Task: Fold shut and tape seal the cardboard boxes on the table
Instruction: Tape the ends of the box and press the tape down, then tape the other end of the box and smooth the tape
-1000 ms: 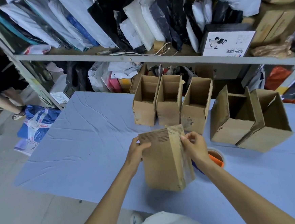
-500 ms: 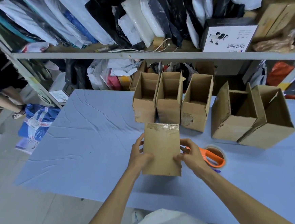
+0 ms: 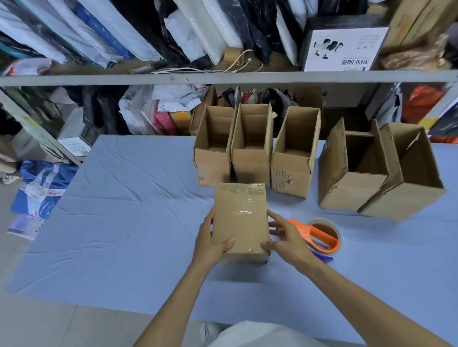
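Cardboard box [image 3: 240,221] taped, in both hands

Our left hand [image 3: 210,243] and right hand [image 3: 287,237] grip the cardboard box by its sides; it seems to rest on the table [image 3: 116,223]. An orange tape dispenser [image 3: 320,234] lies just right; open boxes [image 3: 295,162] stand beyond.

Brown box [image 3: 241,219], perhaps pale-blue tablecloth [image 3: 121,209].

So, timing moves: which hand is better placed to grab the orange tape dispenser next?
Probably right hand: it's beside the orange tape dispenser; left hand sits across the taped brown cardboard box.
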A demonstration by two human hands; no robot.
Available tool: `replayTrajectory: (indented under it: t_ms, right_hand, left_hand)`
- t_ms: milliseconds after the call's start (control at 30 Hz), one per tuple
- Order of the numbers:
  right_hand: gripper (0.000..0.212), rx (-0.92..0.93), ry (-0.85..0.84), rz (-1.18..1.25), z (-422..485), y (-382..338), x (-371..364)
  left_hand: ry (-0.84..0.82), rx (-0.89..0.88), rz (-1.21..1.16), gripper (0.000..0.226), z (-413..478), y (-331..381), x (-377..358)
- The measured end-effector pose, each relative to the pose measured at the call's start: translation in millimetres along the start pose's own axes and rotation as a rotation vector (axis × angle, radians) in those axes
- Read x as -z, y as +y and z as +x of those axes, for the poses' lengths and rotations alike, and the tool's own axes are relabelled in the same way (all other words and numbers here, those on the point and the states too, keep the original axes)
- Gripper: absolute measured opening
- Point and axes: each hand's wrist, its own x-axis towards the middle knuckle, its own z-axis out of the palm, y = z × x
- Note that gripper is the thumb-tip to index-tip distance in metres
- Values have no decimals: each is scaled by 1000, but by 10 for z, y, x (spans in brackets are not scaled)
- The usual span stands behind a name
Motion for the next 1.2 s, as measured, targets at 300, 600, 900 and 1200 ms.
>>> replayTrajectory:
  t_ms: [300,600,900,1200]
  right_hand:
    - [15,-36,387,-54,-50,-64,147]
    - [30,-213,434,-463,18,492,515]
    - [61,-185,318,-962,51,579,366]
    - [25,91,468,-760,-196,402,554]
  left_hand:
    - [148,7,-29,81,46,69,-142]
    - [237,-148,373,67,-39,64,-355]
    - [167,-103,580,125,-59,29,-529]
    - [128,-127,519,108,16,199,-411]
